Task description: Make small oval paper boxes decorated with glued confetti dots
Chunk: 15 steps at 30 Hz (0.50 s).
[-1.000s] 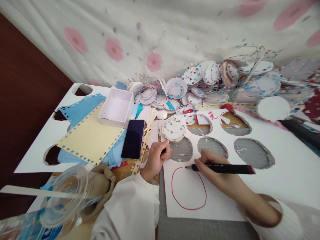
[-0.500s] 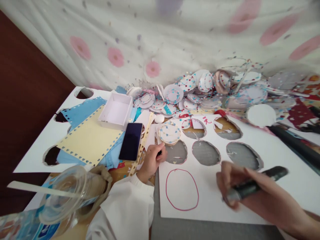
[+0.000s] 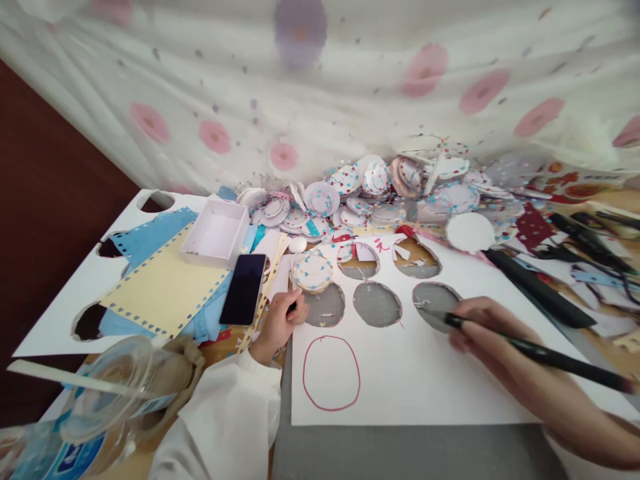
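Observation:
My right hand (image 3: 487, 333) grips a black marker (image 3: 540, 355) and hovers over the right part of a white sheet (image 3: 440, 373) with several round holes cut out of it. A red circle (image 3: 331, 372) is drawn on the sheet's near left part. At the sheet's left edge my left hand (image 3: 277, 323) rests closed, with a small dark thing just visible between its fingers. Beside that hand lies a round disc (image 3: 313, 271) with coloured dots.
A black phone (image 3: 243, 289) lies left of my left hand, on yellow (image 3: 160, 288) and blue punched papers. A white open box (image 3: 216, 231) stands behind it. Many decorated paper discs (image 3: 380, 190) pile up along a flowered cloth. A clear plastic cup (image 3: 107, 400) lies near left. Black tools (image 3: 540, 287) lie right.
My right hand has left the finished red circle and moved to the right with the marker. The camera view has swung right. My left hand has stayed at the sheet's edge.

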### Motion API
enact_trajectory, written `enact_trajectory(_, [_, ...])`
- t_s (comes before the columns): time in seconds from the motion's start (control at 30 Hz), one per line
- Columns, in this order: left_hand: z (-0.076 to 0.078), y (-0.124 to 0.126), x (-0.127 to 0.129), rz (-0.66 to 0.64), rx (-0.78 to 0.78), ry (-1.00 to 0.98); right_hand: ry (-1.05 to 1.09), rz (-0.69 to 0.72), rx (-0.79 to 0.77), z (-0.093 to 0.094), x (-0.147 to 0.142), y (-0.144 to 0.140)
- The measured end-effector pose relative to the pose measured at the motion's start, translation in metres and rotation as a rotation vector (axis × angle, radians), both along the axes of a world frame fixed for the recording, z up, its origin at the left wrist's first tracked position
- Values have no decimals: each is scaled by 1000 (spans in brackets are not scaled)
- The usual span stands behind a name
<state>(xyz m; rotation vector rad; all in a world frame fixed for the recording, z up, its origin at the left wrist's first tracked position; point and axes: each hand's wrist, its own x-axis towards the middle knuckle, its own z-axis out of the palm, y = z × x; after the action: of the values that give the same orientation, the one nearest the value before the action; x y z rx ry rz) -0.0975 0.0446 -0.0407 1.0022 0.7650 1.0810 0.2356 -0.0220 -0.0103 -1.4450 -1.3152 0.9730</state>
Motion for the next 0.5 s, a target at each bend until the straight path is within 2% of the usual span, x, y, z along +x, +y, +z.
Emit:
enact_trajectory(0.07, [0, 0, 0, 1, -3, 4, -53, 148, -37, -3, -18, 7])
enact_trajectory(0.13, [1, 0, 0, 3, -9, 7, -52, 228, -70, -9, -31, 13])
enact_trajectory(0.3, [2, 0, -2, -11, -41, -3, -62, 145, -52, -25, -37, 11])
enact_trajectory(0.5, [2, 2, -7, -29, -78, -40, -114, 64, 33, -32, -34, 3])
